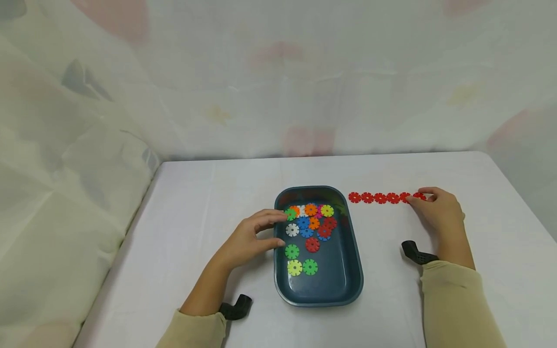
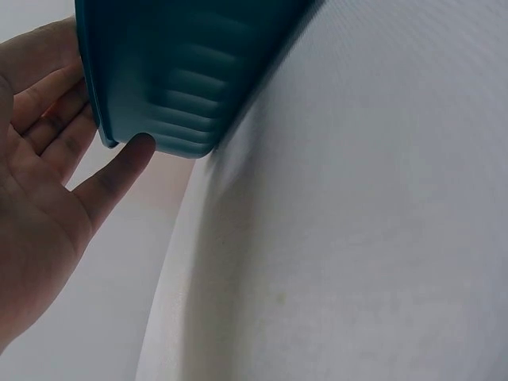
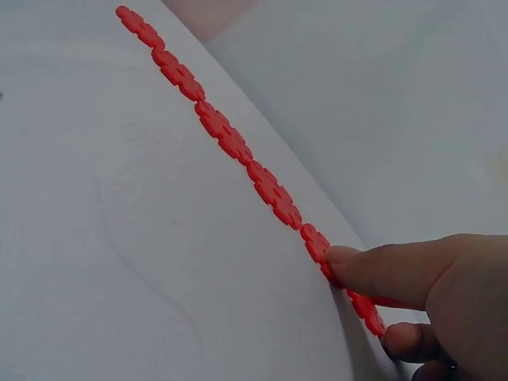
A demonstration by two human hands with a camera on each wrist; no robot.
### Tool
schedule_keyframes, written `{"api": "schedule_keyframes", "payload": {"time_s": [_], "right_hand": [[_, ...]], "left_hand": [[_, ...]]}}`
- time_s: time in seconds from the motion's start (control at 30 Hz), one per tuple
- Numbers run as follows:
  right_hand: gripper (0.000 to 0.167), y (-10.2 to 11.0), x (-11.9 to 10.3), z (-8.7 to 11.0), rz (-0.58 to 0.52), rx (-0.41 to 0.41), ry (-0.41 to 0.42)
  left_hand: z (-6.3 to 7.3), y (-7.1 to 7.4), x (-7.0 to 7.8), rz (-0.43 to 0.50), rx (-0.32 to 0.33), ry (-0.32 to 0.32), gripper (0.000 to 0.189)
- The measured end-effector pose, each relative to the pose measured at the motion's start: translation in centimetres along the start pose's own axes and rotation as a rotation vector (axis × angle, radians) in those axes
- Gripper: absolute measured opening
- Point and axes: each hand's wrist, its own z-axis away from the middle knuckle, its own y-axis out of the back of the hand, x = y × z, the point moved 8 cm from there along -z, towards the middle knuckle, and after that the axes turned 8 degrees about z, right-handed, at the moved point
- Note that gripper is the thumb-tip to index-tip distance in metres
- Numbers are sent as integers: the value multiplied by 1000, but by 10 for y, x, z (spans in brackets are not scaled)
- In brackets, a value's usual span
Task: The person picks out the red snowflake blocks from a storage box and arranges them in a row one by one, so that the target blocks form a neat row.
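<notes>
Six red notched discs [image 1: 380,198] in a row, two o'clock from the teal tray [image 1: 324,292]. Pinched at the three o'clock end by the right hand [image 1: 441,210], thumb and fingers nearly closed, probably for alignment. At nine o'clock, left hand [image 1: 245,239] loosely open against the rim, clasping nothing, perhaps steadying. Inside: three green discs [image 1: 310,267], two white discs [image 1: 292,230], two yellow discs [image 1: 294,268]; overlapping others [image 1: 303,223] uncountable.

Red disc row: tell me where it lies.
In the head view, the red disc row lies right of the tray, its right end at the right hand.
</notes>
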Motion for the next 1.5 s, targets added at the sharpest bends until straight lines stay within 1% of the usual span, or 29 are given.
{"api": "schedule_keyframes", "payload": {"time_s": [0.13, 0.27, 0.47, 0.87, 1.0, 1.1, 1.17, 1.23, 1.27, 1.37, 1.47, 1.5], "right_hand": [[64, -1, 3, 0, -24, -39, -45], [56, -1, 6, -2, -55, -66, -64], [51, 0, 6, -3, -80, -56, -37], [50, 2, 8, -3, -78, -48, -26], [53, 8, 9, 1, -106, -54, -47], [54, 19, 0, 9, -142, -41, -34], [54, 29, -15, 17, -166, -8, -3], [53, 38, -37, 27, -183, 33, 54], [51, 43, -50, 34, -182, 55, 100], [45, 52, -97, 59, -198, 110, 280], [36, 53, -143, 89, -252, 132, 487], [34, 52, -156, 99, -279, 133, 542]], "left_hand": [[0, 1, -2, -9, 3, 3, 52], [0, 1, -2, -14, 7, 4, 52], [1, 1, 0, -6, 6, 3, 52], [1, 0, -1, 1, -1, -2, 51], [0, -1, -3, 0, -3, 4, 52], [0, -1, -2, -4, -6, 1, 52], [0, -1, -1, -7, -8, -3, 52], [0, -1, 0, -8, -9, -6, 52], [-1, -1, 0, -7, -9, -7, 52], [-1, 0, 0, -3, -7, -6, 51], [0, 0, 0, -1, -7, -9, 51], [0, 0, 0, 1, -7, -12, 52]]}}
